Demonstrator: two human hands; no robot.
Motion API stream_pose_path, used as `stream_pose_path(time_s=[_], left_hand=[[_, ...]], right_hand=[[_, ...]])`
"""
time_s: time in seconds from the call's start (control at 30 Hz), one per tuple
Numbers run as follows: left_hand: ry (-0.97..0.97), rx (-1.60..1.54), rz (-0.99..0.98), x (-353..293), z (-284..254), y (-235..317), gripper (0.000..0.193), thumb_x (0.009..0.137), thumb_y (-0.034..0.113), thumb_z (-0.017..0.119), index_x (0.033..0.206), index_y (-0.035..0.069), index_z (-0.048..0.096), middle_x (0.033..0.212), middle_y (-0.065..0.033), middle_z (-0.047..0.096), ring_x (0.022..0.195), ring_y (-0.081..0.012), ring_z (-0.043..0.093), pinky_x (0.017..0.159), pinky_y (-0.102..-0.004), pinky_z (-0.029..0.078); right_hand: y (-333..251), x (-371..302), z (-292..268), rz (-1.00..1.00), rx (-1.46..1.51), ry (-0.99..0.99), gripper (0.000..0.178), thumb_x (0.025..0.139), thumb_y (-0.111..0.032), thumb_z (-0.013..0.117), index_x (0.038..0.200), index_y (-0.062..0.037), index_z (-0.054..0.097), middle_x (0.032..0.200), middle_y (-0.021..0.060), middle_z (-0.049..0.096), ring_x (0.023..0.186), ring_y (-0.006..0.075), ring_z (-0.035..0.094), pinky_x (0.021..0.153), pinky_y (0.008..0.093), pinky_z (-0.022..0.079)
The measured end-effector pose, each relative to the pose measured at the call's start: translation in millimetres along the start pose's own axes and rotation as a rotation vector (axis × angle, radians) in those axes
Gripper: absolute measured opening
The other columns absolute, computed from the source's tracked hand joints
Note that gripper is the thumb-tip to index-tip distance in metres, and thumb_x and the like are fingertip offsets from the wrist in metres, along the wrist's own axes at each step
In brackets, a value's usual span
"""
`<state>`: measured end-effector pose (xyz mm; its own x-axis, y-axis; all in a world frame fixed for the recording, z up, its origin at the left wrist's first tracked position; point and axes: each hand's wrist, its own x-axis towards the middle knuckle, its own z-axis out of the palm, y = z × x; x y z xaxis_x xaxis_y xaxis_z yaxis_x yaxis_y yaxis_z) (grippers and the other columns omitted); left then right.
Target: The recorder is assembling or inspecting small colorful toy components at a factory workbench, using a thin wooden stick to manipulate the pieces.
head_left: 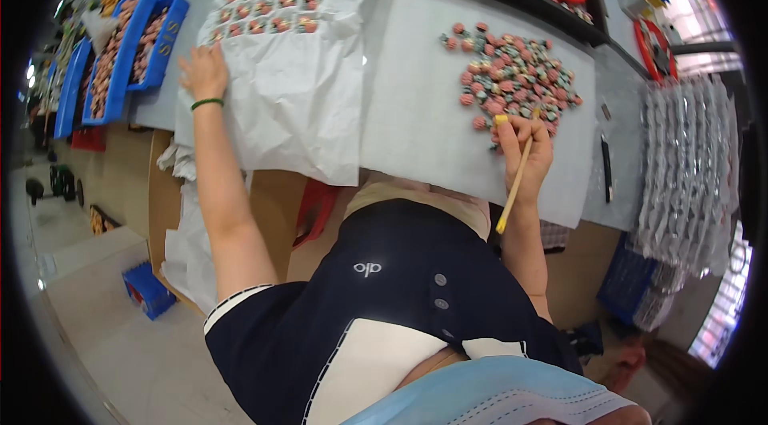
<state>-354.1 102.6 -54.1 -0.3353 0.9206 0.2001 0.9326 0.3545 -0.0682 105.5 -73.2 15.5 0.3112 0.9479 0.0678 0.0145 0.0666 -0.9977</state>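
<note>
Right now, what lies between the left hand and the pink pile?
Head view: from left hand to pink pile, wrinkled white paper, then a bare white sheet.

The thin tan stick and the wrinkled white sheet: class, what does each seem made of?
Thin tan stick: probably wood or bamboo, matt-looking, from its pale straw colour. Wrinkled white sheet: likely thin paper, low-sheen, judging by its many creases; thin plastic remains possible.

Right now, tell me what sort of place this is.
Probably a workshop or factory floor for small parts: a pile of small pink pieces, blue bins holding more, and stacked clear plastic trays.
</note>
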Motion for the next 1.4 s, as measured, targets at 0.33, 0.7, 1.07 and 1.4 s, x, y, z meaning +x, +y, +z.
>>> stream_pose_path(time_s=[0.33, 0.7, 1.07, 1.4], left_hand=[[0.358, -0.013, 0.198, -47, -46, 104, 0.046, 0.087, 0.036, 0.044, 0.114, 0.0, 0.048, 0.123, -0.015, 0.044, 0.115, -0.0352, 0.038, 0.089, -0.0509, 0.033], [-0.323, -1.064, 0.923, -225, -116, 328, 0.025, 0.071, 0.005, 0.063, 0.095, 0.006, 0.056, 0.089, -0.0089, 0.054, 0.076, -0.0241, 0.057, 0.066, -0.0306, 0.047], [-1.198, -1.851, 0.116, -229, -127, 315, 0.026, 0.084, 0.01, 0.055, 0.107, -0.002, 0.057, 0.086, -0.005, 0.06, 0.079, -0.0103, 0.056, 0.07, -0.0232, 0.045], [-1.236, -1.824, 0.333, -247, -124, 295, 0.026, 0.087, 0.008, 0.049, 0.11, -0.003, 0.055, 0.091, -0.0028, 0.057, 0.075, -0.0078, 0.049, 0.07, -0.0211, 0.041]], right_hand=[[4, 18, -72, -0.104, -0.008, 0.074, 0.025, 0.08, 0.001, 0.058, 0.072, -0.0063, 0.036, 0.082, 0.0052, 0.055, 0.066, 0.0051, 0.045, 0.059, 0.0172, 0.04], [3, -6, -85, -0.132, -0.11, -0.075, 0.025, 0.078, 0.003, 0.059, 0.072, -0.0056, 0.036, 0.087, 0.0098, 0.057, 0.075, 0.0094, 0.05, 0.069, 0.0215, 0.041], [23, -6, -101, -0.109, -0.021, -0.023, 0.023, 0.08, 0.004, 0.055, 0.075, -0.0051, 0.035, 0.087, 0.0133, 0.056, 0.072, 0.012, 0.053, 0.063, 0.023, 0.046], [21, -14, -69, 0.067, 0.243, -0.091, 0.022, 0.082, 0.002, 0.054, 0.076, -0.0053, 0.034, 0.092, 0.0154, 0.055, 0.08, 0.0162, 0.059, 0.069, 0.0267, 0.051]])
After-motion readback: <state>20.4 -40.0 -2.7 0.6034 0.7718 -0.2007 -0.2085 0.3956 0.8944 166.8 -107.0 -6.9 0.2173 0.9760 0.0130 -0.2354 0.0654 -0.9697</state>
